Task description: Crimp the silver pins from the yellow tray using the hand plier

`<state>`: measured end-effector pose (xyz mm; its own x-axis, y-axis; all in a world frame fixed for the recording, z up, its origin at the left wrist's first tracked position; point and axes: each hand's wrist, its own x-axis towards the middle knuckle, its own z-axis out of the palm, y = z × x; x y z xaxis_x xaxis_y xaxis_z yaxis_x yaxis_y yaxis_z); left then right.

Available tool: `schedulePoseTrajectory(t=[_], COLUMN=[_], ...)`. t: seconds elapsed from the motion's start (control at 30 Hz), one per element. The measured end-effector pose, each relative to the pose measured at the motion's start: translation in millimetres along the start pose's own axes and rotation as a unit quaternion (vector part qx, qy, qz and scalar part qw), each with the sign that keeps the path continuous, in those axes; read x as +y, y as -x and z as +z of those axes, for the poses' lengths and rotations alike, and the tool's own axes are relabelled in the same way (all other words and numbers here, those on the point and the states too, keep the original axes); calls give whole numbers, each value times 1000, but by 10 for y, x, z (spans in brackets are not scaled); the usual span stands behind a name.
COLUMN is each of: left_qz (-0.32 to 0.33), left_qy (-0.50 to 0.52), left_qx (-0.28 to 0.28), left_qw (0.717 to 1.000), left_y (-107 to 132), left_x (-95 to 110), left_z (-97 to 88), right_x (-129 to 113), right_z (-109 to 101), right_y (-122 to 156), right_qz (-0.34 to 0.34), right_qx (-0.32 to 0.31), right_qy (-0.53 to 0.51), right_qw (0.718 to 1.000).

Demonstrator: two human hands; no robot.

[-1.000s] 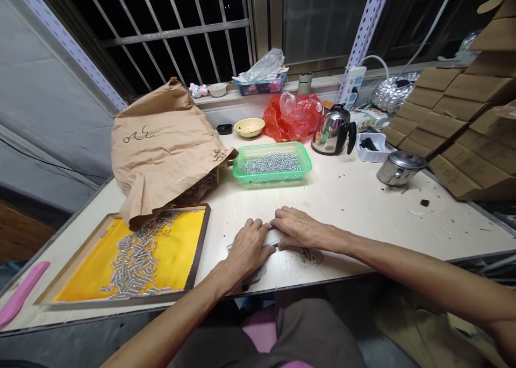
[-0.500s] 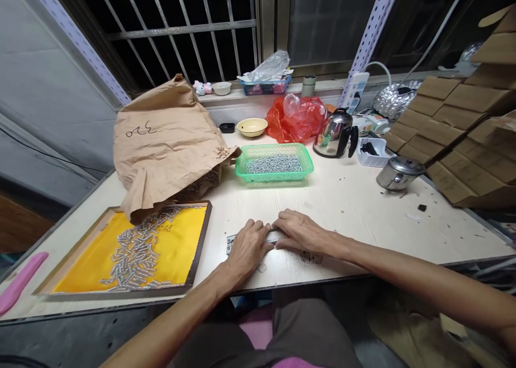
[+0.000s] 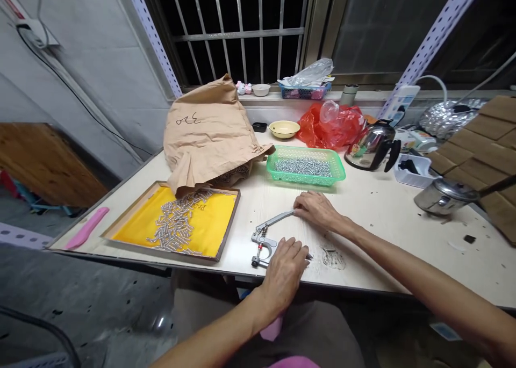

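Observation:
A pair of grey snap-fastener pliers lies on the table near its front edge, handles spread apart and jaws pointing left. A spring and a small red part show at its head. My left hand lies over the lower handle, fingers curled round it; the handle's tip sticks out beyond them. Farther back, my right hand is closed on the end of the upper handle. To the left, a shallow tray with a yellow lining holds many small metal pieces.
A green basket of small metal pieces stands behind my hands. A brown paper bag slumps over the tray's back edge. A kettle, a metal pot and a white container stand right. A pink strip-like object lies far left.
The pliers' handles have spread apart. My right hand has moved away from my left with the upper handle. The camera's view has turned left.

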<state>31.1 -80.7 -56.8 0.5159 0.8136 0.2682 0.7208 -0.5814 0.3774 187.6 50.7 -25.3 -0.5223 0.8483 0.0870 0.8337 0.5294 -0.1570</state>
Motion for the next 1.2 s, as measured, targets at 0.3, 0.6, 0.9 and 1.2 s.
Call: schedulePoseTrajectory(t=[0.3,0.6,0.9,1.2], left_qz=[-54,-37,48,15], left_qy=[17,1,-55,-56], left_qx=[-30,119,241,149], left_qw=[998,992,968,987], left_y=[148,-618,0,166], left_x=[-67,-196,-351,-216], left_z=[117,409,493,-283], right_x=[-1091,-1121,-915,58], right_z=[55,35,-540,-618], right_y=[-109,-185,-598,-590], right_qz=[-313,-429,-209,110], right_qx=[-19,-25,196,135], right_qy=[10,-29,-232,46], right_qw=[949,902,930,984])
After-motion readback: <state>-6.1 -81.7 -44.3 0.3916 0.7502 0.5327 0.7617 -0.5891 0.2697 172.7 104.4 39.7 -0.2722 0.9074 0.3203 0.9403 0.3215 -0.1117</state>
